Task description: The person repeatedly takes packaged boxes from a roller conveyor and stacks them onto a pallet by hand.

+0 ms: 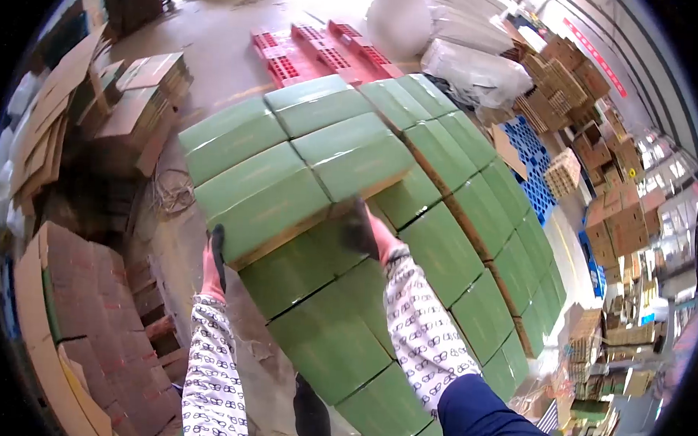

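Observation:
Stacked green boxes with shiny tops fill the middle of the view. My left hand, in a pink and black glove, lies along the left front corner of a green box in the raised layer, its visible fingers stretched out. Close to the front edge of that layer, by the joint with the neighbouring green box, is my right hand, also gloved. Motion smears its fingers, and I cannot tell whether they touch a box. Lower green boxes lie under my right forearm.
Red pallets lie beyond the stack. Brown cartons stand at left, with flattened cardboard behind them. To the right are a blue pallet and brown boxes. Plastic-wrapped bundles sit at the back.

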The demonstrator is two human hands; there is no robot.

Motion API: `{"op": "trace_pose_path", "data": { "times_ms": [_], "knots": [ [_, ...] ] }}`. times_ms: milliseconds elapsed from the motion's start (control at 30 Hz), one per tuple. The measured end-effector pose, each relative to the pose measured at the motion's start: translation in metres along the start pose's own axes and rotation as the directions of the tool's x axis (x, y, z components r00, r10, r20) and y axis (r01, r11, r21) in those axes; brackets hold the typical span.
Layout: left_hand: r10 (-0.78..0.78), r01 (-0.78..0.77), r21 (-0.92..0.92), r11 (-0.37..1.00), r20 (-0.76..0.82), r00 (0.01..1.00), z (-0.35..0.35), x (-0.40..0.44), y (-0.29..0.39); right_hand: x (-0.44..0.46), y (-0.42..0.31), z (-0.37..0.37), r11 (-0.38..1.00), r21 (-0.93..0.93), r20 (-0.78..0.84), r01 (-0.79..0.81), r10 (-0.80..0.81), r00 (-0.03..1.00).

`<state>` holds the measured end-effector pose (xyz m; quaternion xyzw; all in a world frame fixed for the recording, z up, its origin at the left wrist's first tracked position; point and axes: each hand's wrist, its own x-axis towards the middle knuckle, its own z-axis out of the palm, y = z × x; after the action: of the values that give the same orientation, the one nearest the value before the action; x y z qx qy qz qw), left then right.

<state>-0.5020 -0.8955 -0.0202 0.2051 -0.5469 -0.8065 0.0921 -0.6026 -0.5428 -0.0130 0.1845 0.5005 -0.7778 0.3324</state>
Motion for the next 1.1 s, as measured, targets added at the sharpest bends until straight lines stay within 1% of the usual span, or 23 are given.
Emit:
{"op": "trace_pose_path", "data": {
  "times_ms": [33, 67, 133, 167, 200, 233, 267, 300, 367, 400, 433, 467, 500, 533, 600, 700, 733, 800, 867, 933, 967, 1000, 1100],
  "knots": [
    [-0.043, 0.041, -0.116, 0.992, -0.014, 0.999, -0.015, 0.003, -0.017, -0.039, 0.010, 0.003, 0.986, -0.115, -0.099, 0.125, -0.137, 0.986],
    [0.022, -0.024, -0.083, 0.996, -0.024, 0.999, -0.034, 0.000, -0.035, -0.087, 0.026, 0.009, 0.944, -0.239, -0.190, 0.229, -0.277, 0.942],
    [-0.070, 0.026, -0.295, 0.955, -0.140, 0.988, -0.027, -0.029, -0.017, -0.145, 0.089, -0.038, 0.945, -0.172, -0.188, 0.278, -0.308, 0.933],
    [-0.023, -0.081, -0.459, 0.885, -0.217, 0.976, -0.031, -0.054, -0.024, -0.210, 0.090, -0.031, 0.974, -0.076, -0.220, 0.215, -0.226, 0.949],
    [-0.019, -0.070, -0.458, 0.886, -0.187, 0.982, -0.029, -0.083, -0.021, -0.254, 0.119, -0.056, 0.947, -0.198, -0.227, 0.252, -0.295, 0.928],
    [0.136, -0.200, -0.375, 0.905, -0.191, 0.972, -0.002, -0.126, -0.013, -0.304, 0.145, -0.080, 0.966, -0.152, -0.293, 0.208, -0.245, 0.924],
    [0.134, -0.176, -0.266, 0.948, -0.167, 0.977, 0.029, -0.168, -0.007, -0.348, 0.181, -0.114, 0.946, -0.250, -0.411, 0.206, -0.297, 0.862],
    [0.241, -0.255, -0.138, 0.957, -0.110, 0.964, 0.068, -0.215, 0.003, -0.401, 0.203, -0.135, 0.956, -0.187, -0.518, 0.224, -0.290, 0.805],
    [-0.141, 0.129, -0.170, 0.977, -0.063, 0.988, 0.118, -0.294, -0.011, -0.502, 0.251, -0.190, 0.969, 0.021, -0.710, 0.247, -0.160, 0.686],
    [-0.134, 0.137, 0.126, 0.983, -0.036, 0.990, 0.129, -0.322, -0.044, -0.554, 0.268, -0.217, 0.971, 0.035, -0.769, 0.238, -0.126, 0.627],
    [-0.119, 0.115, 0.418, 0.901, -0.016, 0.993, 0.147, -0.348, -0.077, -0.599, 0.299, -0.256, 0.953, 0.056, -0.797, 0.299, -0.138, 0.588],
    [-0.180, 0.159, 0.219, 0.963, 0.076, 0.981, 0.184, -0.395, -0.092, -0.644, 0.307, -0.276, 0.949, 0.078, -0.870, 0.306, -0.085, 0.486],
    [-0.183, 0.128, 0.203, 0.971, 0.282, 0.942, 0.220, -0.440, -0.097, -0.687, 0.324, -0.304, 0.913, 0.070, -0.884, 0.403, -0.130, 0.448],
    [-0.237, 0.197, 0.134, 0.971, 0.457, 0.857, 0.251, -0.483, -0.105, -0.725, 0.335, -0.327, 0.861, 0.111, -0.894, 0.496, -0.131, 0.429],
    [-0.244, 0.156, 0.196, 0.968, 0.606, 0.757, 0.305, -0.559, -0.131, -0.788, 0.355, -0.379, 0.844, 0.093, -0.935, 0.529, -0.108, 0.337],
    [-0.382, 0.185, 0.350, 0.918, 0.666, 0.641, 0.386, -0.674, -0.171, -0.867, 0.385, -0.453, 0.854, 0.072, -0.935, 0.515, -0.121, 0.332],
    [-0.407, 0.242, 0.327, 0.913, 0.709, 0.575, 0.405, -0.707, -0.196, -0.892, 0.395, -0.465, 0.873, 0.074, -0.929, 0.482, -0.116, 0.352],
    [-0.506, 0.158, 0.489, 0.858, 0.750, 0.426, 0.456, -0.792, -0.219, -0.949, 0.408, -0.484, 0.910, 0.079, -0.927, 0.407, -0.083, 0.366],
    [-0.596, 0.095, 0.590, 0.802, 0.776, 0.206, 0.495, -0.868, -0.250, -1.003, 0.425, -0.501, 0.907, 0.133, -0.940, 0.399, -0.012, 0.340],
    [-0.640, 0.045, 0.638, 0.768, 0.767, 0.038, 0.530, -0.929, -0.275, -1.034, 0.494, -0.538, 0.744, 0.178, -0.952, 0.644, -0.036, 0.304],
    [-0.648, 0.026, 0.648, 0.761, 0.762, 0.002, 0.545, -0.956, -0.289, -1.047, 0.529, -0.555, 0.592, 0.196, -0.966, 0.782, -0.020, 0.257],
    [-0.649, 0.010, 0.650, 0.760, 0.760, -0.032, 0.553, -0.963, -0.302, -1.054, 0.530, -0.548, 0.663, 0.171, -0.985, 0.729, 0.094, 0.146],
    [-0.798, 0.036, 0.797, 0.602, 0.602, 0.024, 0.581, -1.006, -0.347, -1.099, 0.542, -0.553, 0.487, 0.210, -0.966, 0.848, 0.238, 0.102]
  ]
}}
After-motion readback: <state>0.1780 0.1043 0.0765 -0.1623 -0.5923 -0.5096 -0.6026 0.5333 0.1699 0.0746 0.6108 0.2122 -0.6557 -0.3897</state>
